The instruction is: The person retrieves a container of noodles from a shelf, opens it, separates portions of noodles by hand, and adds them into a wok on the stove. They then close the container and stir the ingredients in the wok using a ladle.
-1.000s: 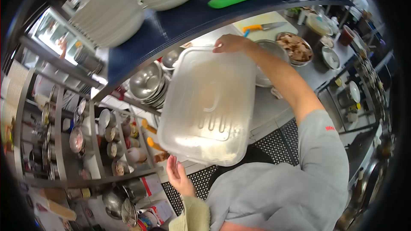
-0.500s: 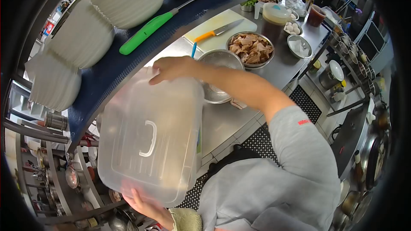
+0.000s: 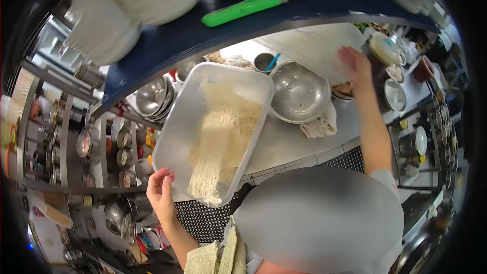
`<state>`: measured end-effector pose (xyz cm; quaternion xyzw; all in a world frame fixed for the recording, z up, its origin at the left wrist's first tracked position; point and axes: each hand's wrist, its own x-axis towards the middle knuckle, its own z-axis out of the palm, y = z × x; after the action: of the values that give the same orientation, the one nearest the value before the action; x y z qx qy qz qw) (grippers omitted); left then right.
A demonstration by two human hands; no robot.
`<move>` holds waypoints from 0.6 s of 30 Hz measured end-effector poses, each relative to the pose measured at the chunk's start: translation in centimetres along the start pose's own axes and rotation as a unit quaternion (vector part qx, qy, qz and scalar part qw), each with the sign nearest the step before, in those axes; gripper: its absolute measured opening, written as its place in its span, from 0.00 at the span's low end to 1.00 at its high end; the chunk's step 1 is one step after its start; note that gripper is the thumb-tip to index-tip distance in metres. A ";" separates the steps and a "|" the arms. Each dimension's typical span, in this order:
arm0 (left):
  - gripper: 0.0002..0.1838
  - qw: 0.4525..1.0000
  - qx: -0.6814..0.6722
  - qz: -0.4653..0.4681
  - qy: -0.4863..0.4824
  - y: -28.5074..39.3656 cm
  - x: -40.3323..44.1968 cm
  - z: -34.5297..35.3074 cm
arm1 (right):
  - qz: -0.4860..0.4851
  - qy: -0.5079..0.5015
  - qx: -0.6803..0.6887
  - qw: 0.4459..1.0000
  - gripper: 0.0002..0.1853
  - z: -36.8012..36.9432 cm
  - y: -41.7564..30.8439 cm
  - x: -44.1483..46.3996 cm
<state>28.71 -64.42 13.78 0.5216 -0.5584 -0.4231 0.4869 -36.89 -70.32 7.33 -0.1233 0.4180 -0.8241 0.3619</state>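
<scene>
Lid Held Clear of Noodle Bin

The right hand (image 3: 355, 63), blurred, grasps the translucent lid (image 3: 309, 45) above the tabletop (image 3: 291, 149), partly over the meat (image 3: 343, 89). The left hand (image 3: 161, 187) is loosely curled at the near left corner of the bin (image 3: 177, 137); whether it grips the corner cannot be told. The noodles (image 3: 213, 147) lie inside the uncovered bin. Right of the bin sits the colander (image 3: 300, 94), with the cloth (image 3: 322, 124) at its near side. The green-handled tool (image 3: 243, 11) lies on the blue shelf (image 3: 172, 38).

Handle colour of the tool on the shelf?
Handle is bright green; best seen in the head view.
</scene>
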 end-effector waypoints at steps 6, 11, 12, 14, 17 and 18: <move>0.09 0.996 0.055 0.060 -0.034 -0.7 -0.4 0.7 | -0.228 0.139 0.041 0.963 0.30 6.3 7.0 0.9; 0.08 0.992 0.064 0.087 -0.067 -0.2 -1.3 0.4 | -0.292 0.208 0.087 0.929 0.26 7.6 8.0 -3.2; 0.08 0.992 0.068 0.093 -0.059 -0.2 -1.2 0.3 | -0.319 0.219 0.069 0.920 0.23 7.7 7.8 -3.8; 0.08 0.992 0.069 0.094 -0.055 -0.3 -1.1 -0.1 | -0.380 0.271 -0.082 0.881 0.22 6.7 8.4 -3.8; 0.07 0.990 0.072 0.090 -0.079 0.0 -0.7 -0.1 | -0.383 0.302 -0.192 0.852 0.23 6.8 8.0 -5.6; 0.07 0.989 0.069 0.095 -0.085 -0.2 -0.5 -0.2 | -0.338 0.286 -0.154 0.883 0.23 7.2 7.8 -6.1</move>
<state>28.89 -63.95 13.57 0.4602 -0.6730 -0.3782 0.4385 -25.05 -73.41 6.38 -0.0700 0.5581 -0.8210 -0.0979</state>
